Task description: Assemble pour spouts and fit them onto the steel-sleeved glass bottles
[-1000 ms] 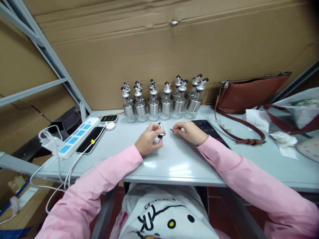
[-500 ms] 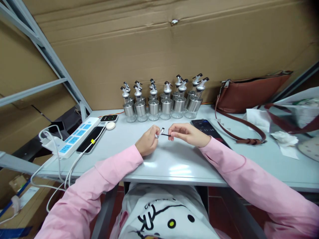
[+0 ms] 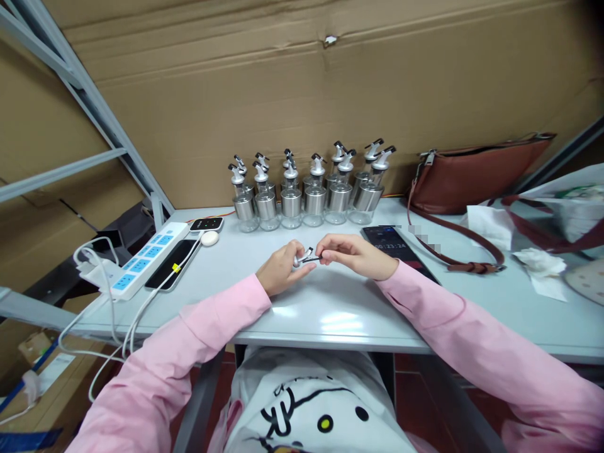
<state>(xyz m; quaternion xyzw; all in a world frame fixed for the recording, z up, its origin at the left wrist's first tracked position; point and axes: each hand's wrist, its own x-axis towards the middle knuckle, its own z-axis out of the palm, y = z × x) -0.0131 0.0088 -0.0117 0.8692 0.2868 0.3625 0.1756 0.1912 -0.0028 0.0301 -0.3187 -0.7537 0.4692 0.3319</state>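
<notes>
My left hand [image 3: 283,267], above the middle of the table, is closed on a silver-grey bottle pourer [image 3: 306,255] with a dark tip, its thumb stretched out below the spout. Between the thumb and fingertips of my right hand [image 3: 352,255] is a thin black stick-like piece [image 3: 311,259]. Its far end reaches the pourer in my left hand; whether it sits inside cannot be made out. Behind both hands stand several glass bottles [image 3: 314,200] with steel sleeves and similar pourers on top, in two rows.
A phone [image 3: 394,245] with a timer display lies beyond my right forearm. On the left are a power strip [image 3: 153,258], another phone [image 3: 167,277] and white cables [image 3: 136,314]. A brown bag [image 3: 476,173] and crumpled tissues [image 3: 540,267] occupy the right side. Cardboard [image 3: 236,75] forms the back.
My left thumb has stretched out to the right, below the pourer. My right fingers have shifted slightly left with the black piece, closer to my left hand.
</notes>
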